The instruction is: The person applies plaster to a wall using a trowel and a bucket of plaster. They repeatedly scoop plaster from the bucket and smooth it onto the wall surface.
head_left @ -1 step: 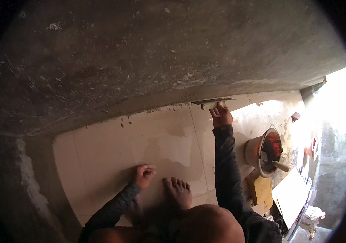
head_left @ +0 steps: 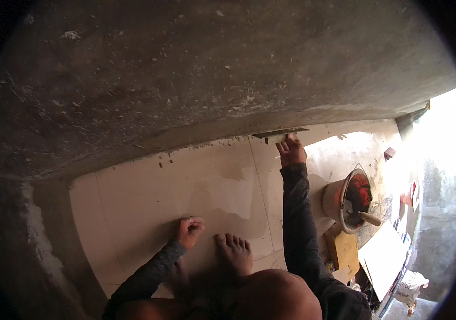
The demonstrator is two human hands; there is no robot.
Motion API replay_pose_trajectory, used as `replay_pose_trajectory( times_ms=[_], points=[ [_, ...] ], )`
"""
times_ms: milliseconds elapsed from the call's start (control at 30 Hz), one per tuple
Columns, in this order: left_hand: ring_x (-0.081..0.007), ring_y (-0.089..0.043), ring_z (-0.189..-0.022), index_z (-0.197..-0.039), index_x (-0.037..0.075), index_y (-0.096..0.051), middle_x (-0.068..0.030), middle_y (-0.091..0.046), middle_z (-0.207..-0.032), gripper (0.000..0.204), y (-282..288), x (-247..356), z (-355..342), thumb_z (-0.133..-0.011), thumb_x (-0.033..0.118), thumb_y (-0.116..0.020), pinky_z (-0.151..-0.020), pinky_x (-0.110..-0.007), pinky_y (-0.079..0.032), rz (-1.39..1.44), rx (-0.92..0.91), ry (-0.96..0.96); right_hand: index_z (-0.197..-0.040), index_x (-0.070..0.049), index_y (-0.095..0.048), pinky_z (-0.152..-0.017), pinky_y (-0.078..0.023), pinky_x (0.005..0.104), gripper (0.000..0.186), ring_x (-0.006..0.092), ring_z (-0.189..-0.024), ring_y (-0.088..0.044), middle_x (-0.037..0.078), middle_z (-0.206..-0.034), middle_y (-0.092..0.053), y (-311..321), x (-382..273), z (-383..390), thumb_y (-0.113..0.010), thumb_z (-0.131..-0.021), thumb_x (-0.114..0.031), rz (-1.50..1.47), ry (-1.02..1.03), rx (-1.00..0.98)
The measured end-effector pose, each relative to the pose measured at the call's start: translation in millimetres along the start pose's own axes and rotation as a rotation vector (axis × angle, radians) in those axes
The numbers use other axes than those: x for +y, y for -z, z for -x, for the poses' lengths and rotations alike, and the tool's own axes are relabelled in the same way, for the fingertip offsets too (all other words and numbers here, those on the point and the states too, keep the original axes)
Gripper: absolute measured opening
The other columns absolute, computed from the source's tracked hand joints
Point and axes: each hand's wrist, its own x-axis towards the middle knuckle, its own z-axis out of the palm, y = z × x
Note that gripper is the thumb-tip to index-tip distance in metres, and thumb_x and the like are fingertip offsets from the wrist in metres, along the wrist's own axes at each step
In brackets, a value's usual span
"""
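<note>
My right hand (head_left: 292, 153) grips the handle of a flat plastering trowel (head_left: 281, 132). The long, thin blade lies along the foot of the grey plastered wall (head_left: 228, 69), just above where it meets the pale tiled floor (head_left: 222, 184). A damp-looking band of plaster runs low along this wall, to the trowel's left. Well back from the wall, my left hand (head_left: 190, 232) hangs over the tiles beside my bare foot (head_left: 235, 253). Its fingers are curled in, and I see nothing held in them.
At right stands a bucket (head_left: 334, 200) with a red-stained inside, grey mix and a wooden-looking handle (head_left: 370, 218) sticking out. Nearer me lie a yellowish board (head_left: 344, 253), a white sheet (head_left: 384, 258) and a white bag (head_left: 411, 285). Small plaster crumbs (head_left: 161, 164) dot the floor by the wall.
The trowel blade has tilted very slightly. Both hands otherwise keep their places.
</note>
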Motion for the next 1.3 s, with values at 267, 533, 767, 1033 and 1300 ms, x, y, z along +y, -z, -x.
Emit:
replay_pose_trajectory(
  times_ms=[267, 533, 767, 1033, 1300],
  points=[
    [-0.0099, -0.058, -0.083, -0.107, 0.003, -0.065, -0.0011, -0.064, -0.088, 0.028, 7, -6, 4, -0.088, 0.024, -0.070, -0.078, -0.028, -0.049, 0.033, -0.032, 0.061, -0.133, 0.001, -0.050, -0.095, -0.050, 0.0455, 0.042, 0.0289, -0.113, -0.060, 0.016, -0.117, -0.061, 22, -69, -46, -0.062, -0.093, -0.002, 0.157, 0.358, -0.105],
    [-0.0106, -0.060, -0.080, -0.102, 0.001, -0.063, -0.0033, -0.065, -0.087, 0.018, 7, -26, 1, -0.088, 0.012, -0.060, -0.076, -0.029, -0.051, 0.085, -0.059, 0.002, -0.131, 0.000, -0.051, -0.090, -0.052, 0.0409, 0.040, 0.0208, -0.096, -0.062, 0.006, -0.096, -0.058, -16, -66, -26, -0.063, -0.093, 0.000, 0.213, 0.396, -0.143],
    [-0.0073, -0.056, -0.079, -0.105, 0.002, -0.064, 0.0013, -0.062, -0.086, 0.024, 10, -23, -3, -0.086, 0.017, -0.067, -0.074, -0.026, -0.049, 0.139, -0.098, 0.053, -0.127, 0.002, -0.053, -0.084, -0.054, 0.0333, 0.042, 0.0152, -0.088, -0.062, 0.002, -0.091, -0.059, -64, 10, 40, -0.066, -0.088, 0.005, 0.033, 0.425, -0.286],
    [-0.0099, -0.061, -0.080, -0.105, 0.004, -0.063, -0.0004, -0.065, -0.088, 0.024, 12, 0, -8, -0.088, 0.020, -0.067, -0.075, -0.028, -0.051, 0.083, -0.151, 0.120, -0.111, 0.000, -0.055, -0.077, -0.050, 0.0328, 0.027, 0.0124, -0.082, -0.053, 0.001, -0.092, -0.052, -109, 92, 132, -0.068, -0.088, 0.001, -0.166, 0.064, -0.643],
    [-0.0108, -0.062, -0.081, -0.112, 0.001, -0.063, -0.0028, -0.067, -0.091, 0.026, 11, -7, 8, -0.090, 0.016, -0.065, -0.077, -0.029, -0.052, -0.041, -0.059, 0.072, -0.131, -0.003, -0.043, -0.087, -0.054, 0.0433, 0.034, 0.0313, -0.102, -0.061, 0.018, -0.120, -0.056, 4, 112, 47, -0.047, -0.098, -0.007, -0.187, -0.182, -0.091]
  ],
)
